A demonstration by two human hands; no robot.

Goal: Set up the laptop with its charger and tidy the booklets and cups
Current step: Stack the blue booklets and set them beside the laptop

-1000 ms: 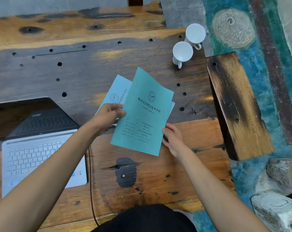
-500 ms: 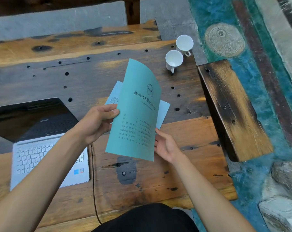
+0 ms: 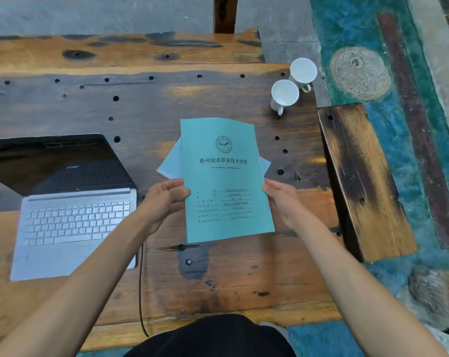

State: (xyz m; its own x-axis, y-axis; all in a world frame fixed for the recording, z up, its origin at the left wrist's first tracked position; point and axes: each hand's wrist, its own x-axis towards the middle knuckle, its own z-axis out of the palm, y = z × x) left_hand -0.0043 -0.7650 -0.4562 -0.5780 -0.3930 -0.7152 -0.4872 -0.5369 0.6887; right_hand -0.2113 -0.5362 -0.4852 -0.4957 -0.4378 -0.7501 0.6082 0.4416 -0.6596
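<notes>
Head view, looking down on the wooden desk (image 3: 63, 106). At centre, the teal booklet (image 3: 224, 181) is held off the desk, cover up and nearly square to the viewer; half a second earlier it stood curled and tilted, and a second ago it lay slanted toward 1 o'clock. The left hand (image 3: 164, 199) pinches its left edge, thumb on the cover, and the right hand (image 3: 280, 199) grips the right edge, where before its fingers lay open beneath the lower corner. Beneath the teal cover, pale blue booklets (image 3: 173, 163) show at 10 o'clock and at 3 o'clock of it; whether they rest on the desk or are held with it cannot be told, and their number is unclear. Two white cups (image 3: 293, 86) stand side by side at 1 o'clock, near the desk's far right corner, well apart from the booklets, unmoved on the desk. The open laptop (image 3: 71, 215), screen dark, sits at 9 o'clock, just beside the left forearm. A dark cable (image 3: 141, 292) runs from the laptop's right side toward 6 o'clock, off the near edge. A scorched wooden bench (image 3: 362, 181) lies at 3 o'clock beyond the desk's right edge.
</notes>
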